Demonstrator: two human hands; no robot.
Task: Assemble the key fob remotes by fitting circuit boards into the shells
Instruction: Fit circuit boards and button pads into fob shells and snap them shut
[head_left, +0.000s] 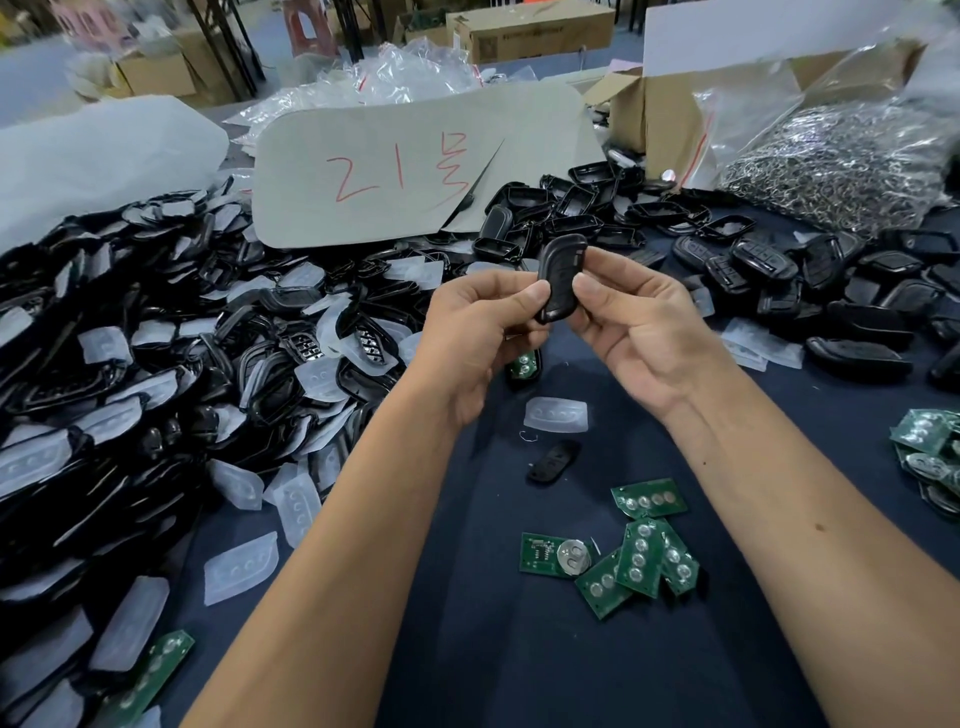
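I see both hands raised at the centre of the frame, pinching one black key fob (560, 278) between them. My left hand (475, 343) has its thumb on the fob's lower left edge with the fingers curled behind it; my right hand (631, 322) presses its thumb against the fob's right side, the other fingers curled round the back. The fob stands nearly upright, its rounded top poking above the fingertips.

Just below the hands, on the dark blue table (493, 649), lies a shell with a green board (523, 365) in it, then a clear rubber pad (556, 414) and a small black button pad (553, 461). Lower right of centre sits a loose cluster of green circuit boards (628, 551). The left half of the frame is heaped with black shells and clear pads (156, 364). Assembled fobs (810, 280) lie at the right, and a grey sheet marked in red (405, 171) stands at upper centre, with a bag of metal rings (841, 156) upper right.
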